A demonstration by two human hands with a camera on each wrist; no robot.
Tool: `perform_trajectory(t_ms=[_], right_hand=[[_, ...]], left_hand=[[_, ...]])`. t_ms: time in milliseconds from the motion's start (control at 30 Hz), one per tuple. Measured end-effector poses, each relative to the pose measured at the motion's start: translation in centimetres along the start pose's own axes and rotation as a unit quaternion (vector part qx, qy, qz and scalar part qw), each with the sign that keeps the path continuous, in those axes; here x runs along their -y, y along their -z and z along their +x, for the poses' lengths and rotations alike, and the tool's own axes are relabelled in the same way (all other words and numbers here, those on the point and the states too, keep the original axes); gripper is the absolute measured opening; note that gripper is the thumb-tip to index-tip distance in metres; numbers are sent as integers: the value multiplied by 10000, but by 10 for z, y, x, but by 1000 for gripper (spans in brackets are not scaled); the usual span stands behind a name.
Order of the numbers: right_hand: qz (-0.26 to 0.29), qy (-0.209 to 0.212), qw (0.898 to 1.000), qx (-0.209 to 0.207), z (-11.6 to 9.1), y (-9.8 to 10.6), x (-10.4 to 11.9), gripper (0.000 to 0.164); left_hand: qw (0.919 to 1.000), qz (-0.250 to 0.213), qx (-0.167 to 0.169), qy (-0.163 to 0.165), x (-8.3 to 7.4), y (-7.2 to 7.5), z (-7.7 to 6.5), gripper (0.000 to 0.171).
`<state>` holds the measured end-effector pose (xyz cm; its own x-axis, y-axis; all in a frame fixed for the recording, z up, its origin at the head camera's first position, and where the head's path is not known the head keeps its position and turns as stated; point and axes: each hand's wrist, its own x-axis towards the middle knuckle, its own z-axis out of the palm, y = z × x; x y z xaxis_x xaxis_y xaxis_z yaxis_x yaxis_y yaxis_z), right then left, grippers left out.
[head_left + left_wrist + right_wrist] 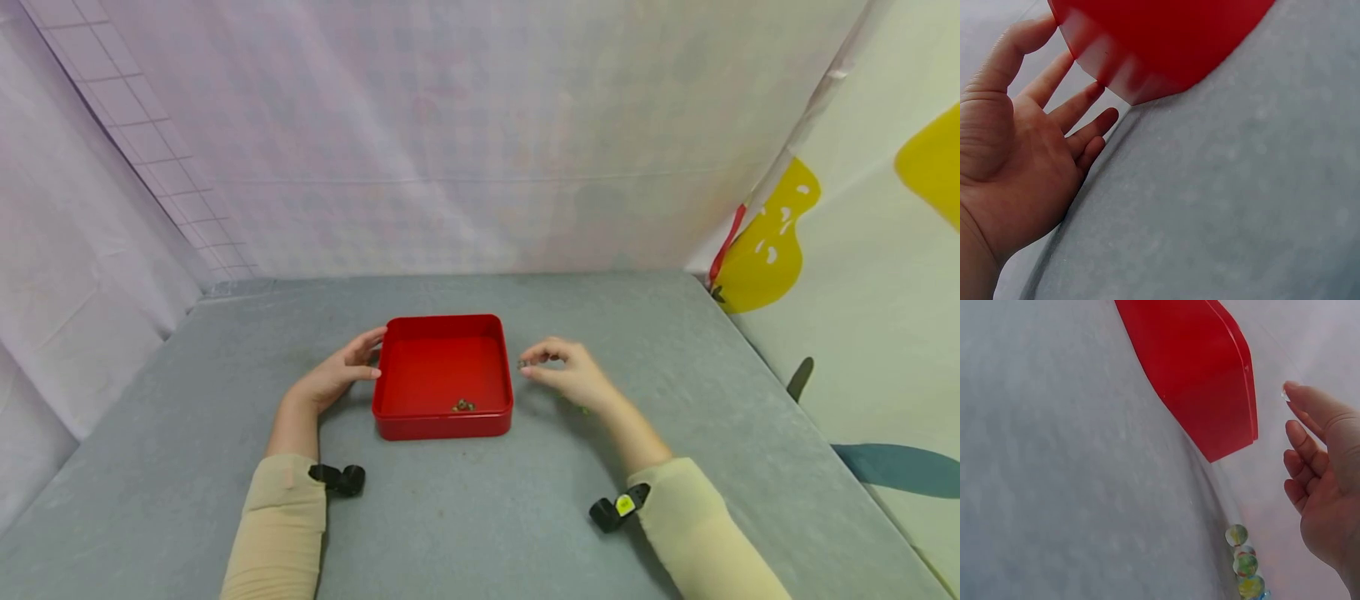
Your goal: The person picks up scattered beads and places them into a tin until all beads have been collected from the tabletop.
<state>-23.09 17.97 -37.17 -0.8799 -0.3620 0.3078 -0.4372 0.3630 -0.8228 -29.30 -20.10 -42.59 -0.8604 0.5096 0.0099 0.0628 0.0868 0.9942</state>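
Observation:
A square red box (442, 427) with an open top sits on the grey table, and several small marbles (463, 406) lie inside by its near wall. My left hand (339, 372) rests its fingertips against the box's left side, fingers extended and spread, as the left wrist view also shows. Just off the right side of the box, my right hand (567, 372) pinches a clear glass marble (1285, 395) between thumb and finger. In the right wrist view, several swirled glass marbles (1245, 565) lie on the table below that hand; in the head view the forearm mostly hides them.
The grey cloth-covered table (450, 533) reaches back to a pale curtain (465, 142). White cloth hangs at the left, and a sheet with a yellow print (772, 242) hangs at the right. Black wrist cameras (348, 480) sit on both sleeves.

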Motion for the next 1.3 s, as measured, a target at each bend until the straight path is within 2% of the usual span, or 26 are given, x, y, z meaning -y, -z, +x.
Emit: perform_trajectory(t_ms=[533,733,1300], right_hand=[[205,61,9997,98,8,-18,1,15],[110,98,9998,134,9,-22,0,14],[125,-167,9996,169,9,-27,1,16]], left_hand=[[10000,8,-80,40,2,0,1,70],[9999,-18,-95,53,-1,-1,0,70],[9999,71,15,-72,1,1,0,69]])
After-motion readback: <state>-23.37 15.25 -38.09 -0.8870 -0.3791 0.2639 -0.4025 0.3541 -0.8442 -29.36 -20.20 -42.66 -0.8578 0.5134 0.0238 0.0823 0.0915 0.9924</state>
